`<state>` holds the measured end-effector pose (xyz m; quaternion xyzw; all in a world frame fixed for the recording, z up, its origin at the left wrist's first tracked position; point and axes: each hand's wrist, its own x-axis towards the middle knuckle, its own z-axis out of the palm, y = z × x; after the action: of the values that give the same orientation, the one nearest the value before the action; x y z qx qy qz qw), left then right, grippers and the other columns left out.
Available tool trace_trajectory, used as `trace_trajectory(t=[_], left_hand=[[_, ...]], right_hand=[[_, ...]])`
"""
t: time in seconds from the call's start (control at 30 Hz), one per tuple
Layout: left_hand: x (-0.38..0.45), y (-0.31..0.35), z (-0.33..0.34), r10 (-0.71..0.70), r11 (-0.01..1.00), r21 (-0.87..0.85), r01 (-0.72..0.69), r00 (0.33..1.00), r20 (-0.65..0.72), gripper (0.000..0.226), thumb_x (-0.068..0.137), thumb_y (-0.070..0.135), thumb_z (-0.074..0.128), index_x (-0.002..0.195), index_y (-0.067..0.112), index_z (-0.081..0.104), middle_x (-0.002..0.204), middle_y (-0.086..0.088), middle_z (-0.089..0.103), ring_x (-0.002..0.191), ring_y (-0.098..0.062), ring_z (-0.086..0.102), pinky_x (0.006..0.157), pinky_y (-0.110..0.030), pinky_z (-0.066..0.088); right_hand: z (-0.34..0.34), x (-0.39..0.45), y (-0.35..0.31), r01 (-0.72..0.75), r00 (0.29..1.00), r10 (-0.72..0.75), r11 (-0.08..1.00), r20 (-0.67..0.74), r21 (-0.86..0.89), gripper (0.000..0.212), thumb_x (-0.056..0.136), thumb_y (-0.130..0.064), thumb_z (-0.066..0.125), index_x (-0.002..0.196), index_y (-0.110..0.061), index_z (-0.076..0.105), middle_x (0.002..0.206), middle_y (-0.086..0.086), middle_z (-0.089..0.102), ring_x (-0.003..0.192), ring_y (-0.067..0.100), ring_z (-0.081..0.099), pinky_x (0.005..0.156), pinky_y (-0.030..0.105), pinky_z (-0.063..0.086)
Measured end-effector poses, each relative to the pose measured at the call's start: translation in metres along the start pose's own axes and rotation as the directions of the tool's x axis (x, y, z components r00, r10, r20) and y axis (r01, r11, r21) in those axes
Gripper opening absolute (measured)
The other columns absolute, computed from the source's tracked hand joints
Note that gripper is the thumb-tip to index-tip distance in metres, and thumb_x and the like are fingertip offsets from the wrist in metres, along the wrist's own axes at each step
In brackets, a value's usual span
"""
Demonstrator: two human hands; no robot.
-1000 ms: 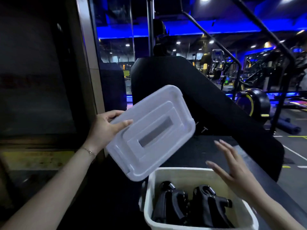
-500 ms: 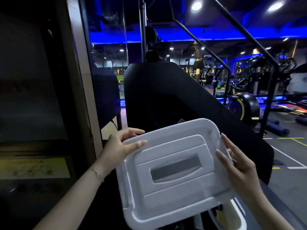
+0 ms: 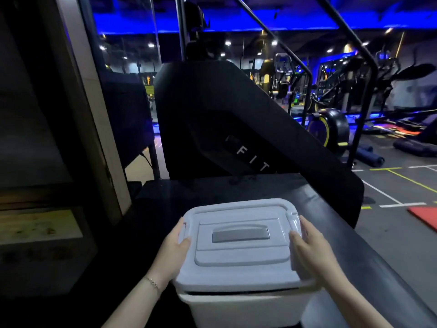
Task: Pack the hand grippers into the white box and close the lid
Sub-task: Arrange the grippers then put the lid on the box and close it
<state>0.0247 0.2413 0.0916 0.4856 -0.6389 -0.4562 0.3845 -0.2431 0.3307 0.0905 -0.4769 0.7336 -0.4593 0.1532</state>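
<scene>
The white box stands on a dark surface at the bottom centre of the head view. Its pale lid, with a grey recessed handle, lies flat on top of the box; a dark gap shows under the lid's near edge. My left hand grips the lid's left edge, thumb on top. My right hand holds the lid's right edge beside the clasp, its fingers lying over the rim. The hand grippers are hidden under the lid.
The dark platform under the box runs back to a black slanted machine housing marked FIT. A pillar and dark cabinet stand at the left. Gym floor with exercise machines and a red mat lies to the right.
The lid came down from in front of me onto the box, covering the hand grippers. My right hand joined the left on the lid, and both now hold its side edges.
</scene>
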Motion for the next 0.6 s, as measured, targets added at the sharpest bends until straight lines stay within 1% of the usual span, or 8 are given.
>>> trace_trajectory(t=[0.1, 0.17, 0.23, 0.3, 0.37, 0.43, 0.53, 0.6], left_hand=[[-0.002, -0.004, 0.002, -0.023, 0.999, 0.047, 0.024, 1.000, -0.019, 0.054, 0.097, 0.002, 0.039, 0.148, 0.013, 0.023, 0.148, 0.006, 0.032, 0.140, -0.014, 0.027, 0.118, -0.034, 0.020], [-0.005, -0.007, 0.007, -0.012, 0.990, 0.137, 0.014, 1.000, -0.015, 0.054, 0.097, 0.001, 0.036, 0.148, 0.010, 0.020, 0.153, 0.003, 0.025, 0.143, -0.013, 0.020, 0.118, -0.029, 0.013], [-0.009, -0.012, 0.012, -0.003, 0.965, 0.261, 0.004, 1.000, -0.006, 0.055, 0.098, 0.001, 0.030, 0.150, 0.008, 0.013, 0.159, 0.000, 0.011, 0.146, -0.013, 0.008, 0.115, -0.023, 0.004], [-0.014, -0.017, 0.017, 0.013, 0.922, 0.388, -0.024, 0.999, 0.032, 0.055, 0.098, 0.002, 0.025, 0.150, 0.008, 0.008, 0.160, -0.002, -0.001, 0.147, -0.013, 0.000, 0.116, -0.025, 0.000], [-0.020, -0.019, 0.021, 0.013, 0.862, 0.505, -0.039, 0.998, 0.055, 0.055, 0.098, 0.003, 0.023, 0.150, 0.009, 0.006, 0.160, -0.003, -0.008, 0.147, -0.017, -0.001, 0.119, -0.032, 0.002], [-0.021, -0.017, 0.021, -0.005, 0.793, 0.608, -0.014, 1.000, 0.029, 0.055, 0.098, 0.007, 0.024, 0.151, 0.010, 0.008, 0.160, -0.003, -0.005, 0.147, -0.019, 0.002, 0.119, -0.036, 0.006], [-0.009, -0.011, 0.017, 0.053, 0.664, 0.747, -0.034, 0.999, -0.001, 0.052, 0.097, 0.016, 0.029, 0.148, 0.009, 0.019, 0.159, -0.005, 0.010, 0.147, -0.020, 0.006, 0.118, -0.038, 0.011], [0.001, -0.006, 0.016, 0.052, 0.665, 0.743, -0.072, 0.997, 0.050, 0.053, 0.098, 0.022, 0.029, 0.148, 0.011, 0.017, 0.160, -0.003, 0.007, 0.147, -0.018, 0.000, 0.119, -0.037, 0.008]], right_hand=[[0.005, 0.003, 0.005, -0.006, 1.000, 0.009, 0.991, 0.022, -0.132, 0.017, 0.088, -0.008, 0.045, 0.097, -0.012, 0.059, 0.112, 0.014, 0.057, 0.110, 0.034, 0.048, 0.089, 0.035, 0.037], [0.003, 0.004, 0.006, -0.025, 0.999, 0.032, 0.990, 0.044, -0.140, 0.017, 0.088, 0.001, 0.043, 0.095, 0.000, 0.058, 0.111, 0.015, 0.056, 0.109, 0.033, 0.050, 0.082, 0.026, 0.033], [0.000, 0.003, 0.006, -0.013, 0.996, 0.027, 0.986, 0.083, -0.167, 0.015, 0.089, 0.002, 0.040, 0.096, 0.007, 0.053, 0.106, 0.018, 0.056, 0.104, 0.035, 0.052, 0.078, 0.029, 0.033], [-0.003, -0.003, 0.008, 0.014, 0.984, 0.028, 0.972, 0.175, -0.235, 0.031, 0.095, -0.003, 0.037, 0.121, 0.009, 0.049, 0.137, 0.019, 0.047, 0.127, 0.032, 0.043, 0.099, 0.030, 0.031], [-0.004, -0.009, 0.013, 0.052, 0.973, 0.018, 0.954, 0.231, -0.296, 0.044, 0.098, -0.009, 0.033, 0.142, -0.005, 0.035, 0.156, 0.005, 0.024, 0.142, 0.020, 0.024, 0.111, 0.025, 0.018], [-0.003, -0.009, 0.016, 0.098, 0.975, -0.013, 0.919, 0.220, -0.383, 0.044, 0.097, -0.012, 0.033, 0.141, -0.006, 0.036, 0.154, 0.006, 0.026, 0.141, 0.022, 0.026, 0.111, 0.028, 0.021], [0.001, 0.001, 0.011, 0.158, 0.979, -0.069, 0.852, 0.192, -0.500, 0.019, 0.093, -0.014, 0.038, 0.107, -0.007, 0.050, 0.125, 0.012, 0.049, 0.119, 0.031, 0.045, 0.098, 0.036, 0.034], [0.003, 0.009, 0.009, 0.180, 0.974, -0.082, 0.848, 0.213, -0.498, 0.016, 0.094, -0.018, 0.037, 0.104, -0.008, 0.045, 0.125, 0.012, 0.047, 0.121, 0.030, 0.043, 0.099, 0.035, 0.034]])
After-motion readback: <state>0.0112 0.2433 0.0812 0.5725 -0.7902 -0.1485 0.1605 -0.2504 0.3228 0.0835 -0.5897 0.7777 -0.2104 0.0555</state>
